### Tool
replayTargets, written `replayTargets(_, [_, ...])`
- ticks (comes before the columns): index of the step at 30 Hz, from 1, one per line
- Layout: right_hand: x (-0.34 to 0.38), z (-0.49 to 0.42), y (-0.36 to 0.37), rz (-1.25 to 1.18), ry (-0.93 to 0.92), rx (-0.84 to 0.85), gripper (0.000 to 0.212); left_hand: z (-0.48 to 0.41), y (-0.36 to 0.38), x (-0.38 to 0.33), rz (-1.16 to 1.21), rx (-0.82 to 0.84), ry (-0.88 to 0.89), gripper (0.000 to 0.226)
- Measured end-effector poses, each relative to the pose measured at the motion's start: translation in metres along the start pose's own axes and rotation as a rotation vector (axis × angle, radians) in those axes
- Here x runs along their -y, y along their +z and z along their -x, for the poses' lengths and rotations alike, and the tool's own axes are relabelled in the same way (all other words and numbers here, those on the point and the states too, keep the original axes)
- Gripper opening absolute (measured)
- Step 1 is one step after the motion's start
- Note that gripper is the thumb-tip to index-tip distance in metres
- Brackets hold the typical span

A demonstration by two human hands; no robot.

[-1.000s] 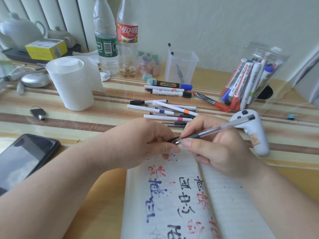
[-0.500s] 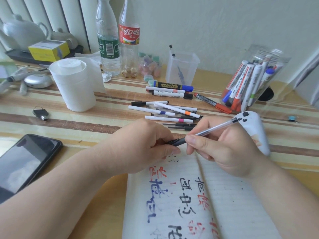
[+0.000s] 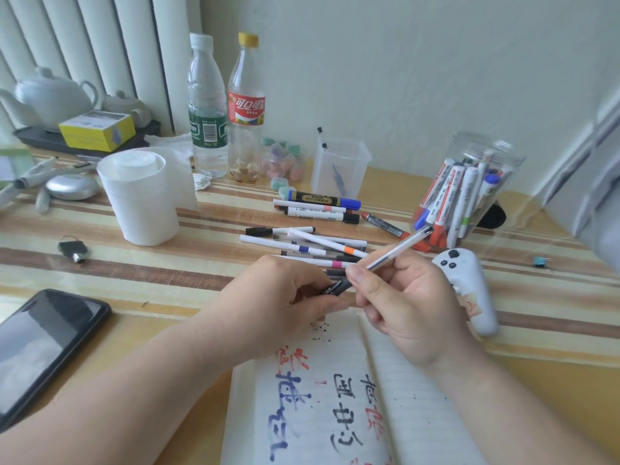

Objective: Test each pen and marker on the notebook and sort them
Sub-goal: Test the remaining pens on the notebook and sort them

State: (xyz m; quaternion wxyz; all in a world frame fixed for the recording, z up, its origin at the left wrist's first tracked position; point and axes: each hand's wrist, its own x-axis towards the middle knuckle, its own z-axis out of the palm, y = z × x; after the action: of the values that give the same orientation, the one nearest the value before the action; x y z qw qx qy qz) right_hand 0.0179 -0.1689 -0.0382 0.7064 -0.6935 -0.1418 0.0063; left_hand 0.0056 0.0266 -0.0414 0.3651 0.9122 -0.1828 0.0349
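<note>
My right hand (image 3: 402,303) pinches a clear-barrelled pen (image 3: 399,250) that slants up to the right. My left hand (image 3: 278,300) grips its black cap (image 3: 335,287), which sits on the pen's lower end where both hands meet. Below the hands lies the open notebook (image 3: 412,407) with red, blue and black test marks. Beyond the hands, several loose pens (image 3: 302,245) and markers (image 3: 318,209) lie on the table. A clear jar (image 3: 469,193) at the right holds several markers, and a clear square cup (image 3: 339,169) behind holds a pen or two.
A black phone (image 3: 43,347) lies near left, a white controller (image 3: 469,290) beside my right hand. A white tissue roll (image 3: 141,196), a key (image 3: 73,251), two bottles (image 3: 208,105), a teapot (image 3: 53,95) and a yellow box (image 3: 97,130) stand further back.
The pen's tip was bare a second ago. The black cap in my left hand now sits over it, and both hands have lifted slightly away from the notebook.
</note>
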Motion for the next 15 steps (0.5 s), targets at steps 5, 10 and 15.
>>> replayTargets(5, [0.013,0.005,0.001,-0.077,-0.003,-0.034,0.007,0.001,-0.001,0.004,0.0,0.055,0.031,0.032])
replayTargets(10, [0.046,-0.001,-0.005,0.038,-0.016,-0.082,0.008,0.004,-0.01,0.002,-0.018,0.148,-0.008,0.024])
replayTargets(15, [0.086,-0.028,-0.005,0.374,-0.149,-0.138,0.012,0.004,-0.012,0.001,-0.004,0.124,-0.048,0.038])
